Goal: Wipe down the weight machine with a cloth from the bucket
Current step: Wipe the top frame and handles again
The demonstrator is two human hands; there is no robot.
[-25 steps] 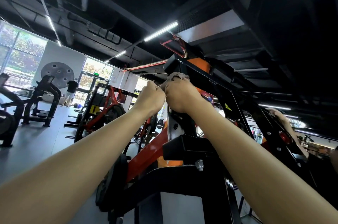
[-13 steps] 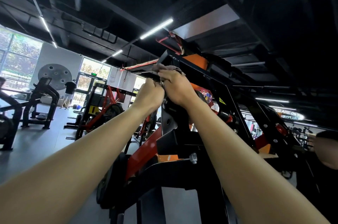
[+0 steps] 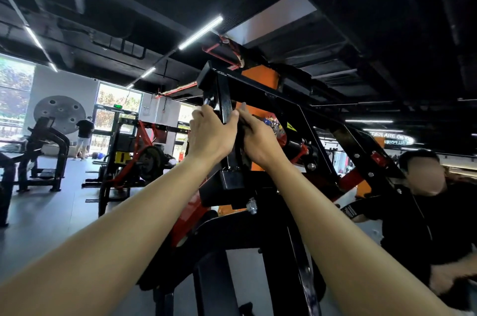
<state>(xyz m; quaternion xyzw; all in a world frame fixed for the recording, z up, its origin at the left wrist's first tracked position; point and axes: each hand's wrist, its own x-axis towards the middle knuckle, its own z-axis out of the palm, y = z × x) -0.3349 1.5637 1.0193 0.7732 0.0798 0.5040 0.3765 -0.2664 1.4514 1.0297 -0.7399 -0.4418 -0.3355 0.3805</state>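
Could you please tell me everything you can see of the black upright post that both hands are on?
The upright post is a glossy black square tube, seemingly painted metal. It stands nearly vertical, joining the black cross beam above and a black block below. The left hand grips it from the left, thumb across its front; the right hand lies with fairly straight fingers against its right side.
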